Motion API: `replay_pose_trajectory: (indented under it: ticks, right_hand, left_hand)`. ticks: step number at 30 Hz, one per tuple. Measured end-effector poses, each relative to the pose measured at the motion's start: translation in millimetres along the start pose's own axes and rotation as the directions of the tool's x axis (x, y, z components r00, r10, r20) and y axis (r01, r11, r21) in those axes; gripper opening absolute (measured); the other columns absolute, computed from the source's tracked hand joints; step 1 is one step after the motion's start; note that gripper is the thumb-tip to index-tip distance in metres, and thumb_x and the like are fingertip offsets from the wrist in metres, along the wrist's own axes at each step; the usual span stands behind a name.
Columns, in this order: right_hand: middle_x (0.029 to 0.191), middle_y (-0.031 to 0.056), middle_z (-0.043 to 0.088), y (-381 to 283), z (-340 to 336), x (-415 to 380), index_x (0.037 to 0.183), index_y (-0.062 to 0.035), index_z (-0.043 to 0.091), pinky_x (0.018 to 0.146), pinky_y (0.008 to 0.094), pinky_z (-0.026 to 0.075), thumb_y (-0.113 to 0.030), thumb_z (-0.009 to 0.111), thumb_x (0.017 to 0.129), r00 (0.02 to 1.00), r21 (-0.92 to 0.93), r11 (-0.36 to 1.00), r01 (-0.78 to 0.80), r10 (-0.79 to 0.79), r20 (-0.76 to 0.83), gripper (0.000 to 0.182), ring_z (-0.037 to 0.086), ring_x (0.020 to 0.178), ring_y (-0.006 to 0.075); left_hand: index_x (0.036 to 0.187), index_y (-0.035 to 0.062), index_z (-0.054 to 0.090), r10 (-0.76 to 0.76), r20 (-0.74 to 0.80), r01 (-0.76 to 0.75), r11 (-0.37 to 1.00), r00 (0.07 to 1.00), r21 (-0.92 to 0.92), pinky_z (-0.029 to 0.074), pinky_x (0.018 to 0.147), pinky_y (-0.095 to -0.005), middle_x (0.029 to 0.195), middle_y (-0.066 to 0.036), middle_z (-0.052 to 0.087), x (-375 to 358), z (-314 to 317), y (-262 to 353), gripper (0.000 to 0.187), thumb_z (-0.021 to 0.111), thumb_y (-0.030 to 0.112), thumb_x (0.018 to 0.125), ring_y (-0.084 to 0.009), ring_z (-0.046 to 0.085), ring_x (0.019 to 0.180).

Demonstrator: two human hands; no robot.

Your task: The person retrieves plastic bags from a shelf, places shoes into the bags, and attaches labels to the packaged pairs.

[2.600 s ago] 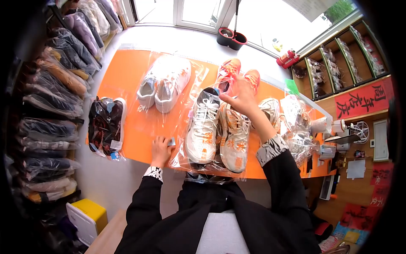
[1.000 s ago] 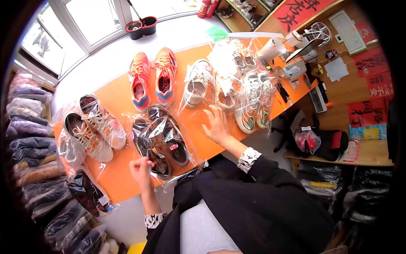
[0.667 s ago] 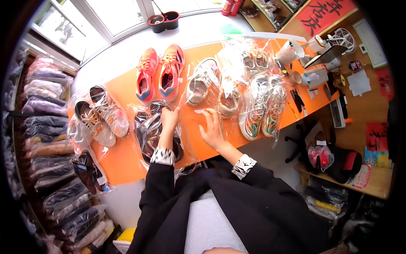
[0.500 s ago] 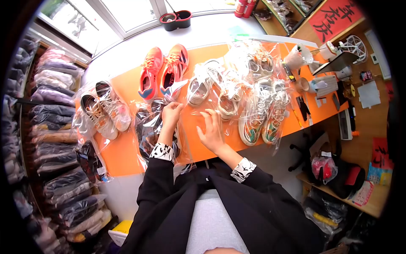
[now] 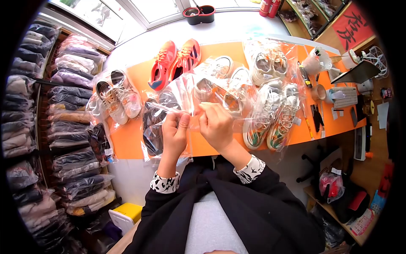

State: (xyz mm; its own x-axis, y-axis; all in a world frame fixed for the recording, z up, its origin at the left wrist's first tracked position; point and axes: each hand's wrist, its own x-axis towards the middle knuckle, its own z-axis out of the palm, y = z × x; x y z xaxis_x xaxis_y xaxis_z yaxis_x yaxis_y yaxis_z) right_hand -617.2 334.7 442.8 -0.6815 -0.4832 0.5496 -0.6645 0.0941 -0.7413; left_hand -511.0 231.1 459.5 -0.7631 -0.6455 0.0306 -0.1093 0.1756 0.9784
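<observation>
Both hands meet above the near middle of an orange table (image 5: 127,146), pinching a clear plastic bag (image 5: 182,91). My left hand (image 5: 175,132) is closed on the film, thumb up. Close beside it, my right hand (image 5: 218,126) has its fingers bent together on the same film. The bag's film spreads up and away from the fingers, over part of the white sneakers (image 5: 241,84). Beside my left hand lie dark shoes in clear plastic (image 5: 152,131). Coral-orange running shoes (image 5: 163,63) stand beyond, unwrapped.
Bagged white shoes (image 5: 120,99) stand at the table's left, and bagged sneakers with green soles (image 5: 268,112) at its right. Tools, a tape roll (image 5: 318,92) and a keyboard (image 5: 344,97) lie farther right. Racks of bagged garments (image 5: 69,114) line the left side.
My right hand has gone from spread fingers to a closed grip on the plastic film. Both hands have come closer together, and the bag's film is now raised between them. The view has shifted left.
</observation>
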Motion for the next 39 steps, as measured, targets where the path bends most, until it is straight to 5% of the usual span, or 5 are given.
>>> replay_pose_trajectory:
  ticks: [19,26,29,32,39]
  right_hand:
    - [0.088,0.0143,0.069,-80.6,-35.1,25.9,0.096,0.0012,0.067,0.071,0.0333,0.054,-0.003,0.066,0.079,0.997,-0.016,0.997,0.073,-0.073,-0.033,0.017,0.067,0.079,0.0257]
    - [0.085,0.0082,0.07,-64.3,-43.5,31.8,0.091,0.0009,0.071,0.067,0.0238,0.049,-0.006,0.066,0.087,0.848,0.536,0.668,-0.517,0.485,0.214,0.01,0.065,0.075,0.0113]
    - [0.076,0.008,0.066,-48.9,-60.0,53.6,0.086,-0.0055,0.07,0.061,0.031,0.048,-0.006,0.067,0.084,0.928,-0.15,0.963,-0.223,0.162,-0.335,0.004,0.062,0.067,0.0199]
    - [0.071,0.0085,0.061,-50.3,-96.9,82.7,0.086,-0.0096,0.071,0.058,0.0365,0.046,-0.007,0.068,0.08,0.935,-0.596,0.803,-0.007,-0.207,-0.289,0.007,0.058,0.065,0.0272]
    - [0.075,0.0076,0.057,-155.2,-99.8,77.0,0.096,-0.0046,0.064,0.059,0.0344,0.044,-0.008,0.075,0.074,0.85,-0.603,0.728,0.327,-0.505,-0.15,0.025,0.056,0.066,0.0264]
  left_hand:
    - [0.082,-0.0006,0.055,0.265,0.05,-0.258,0.96,0.963,-0.107,0.037,0.053,-0.0218,0.073,-0.005,0.061,4.6,-33.4,55.0,0.015,0.06,0.009,0.093,-0.0042,0.047,0.058]
    - [0.071,0.0009,0.048,0.449,0.126,-0.455,0.89,0.885,0.021,0.036,0.046,-0.0235,0.061,-0.006,0.061,17.6,-48.0,46.4,0.015,0.058,-0.004,0.08,-0.0045,0.042,0.047]
    - [0.07,0.0012,0.05,0.391,0.068,-0.397,0.905,0.918,0.151,0.04,0.047,-0.0264,0.062,-0.009,0.063,19.8,-51.3,39.2,0.013,0.061,0.0,0.078,-0.0091,0.048,0.046]
    - [0.069,0.0026,0.054,0.334,0.003,-0.316,0.89,0.943,0.327,0.043,0.049,-0.0311,0.06,-0.011,0.06,23.3,-50.2,9.9,0.014,0.065,0.006,0.077,-0.0216,0.057,0.049]
    - [0.078,0.0007,0.049,0.517,-0.099,-0.505,0.855,0.85,0.121,0.036,0.046,-0.0225,0.083,-0.011,0.071,15.9,-42.5,37.1,0.013,0.06,-0.002,0.084,-0.0055,0.044,0.047]
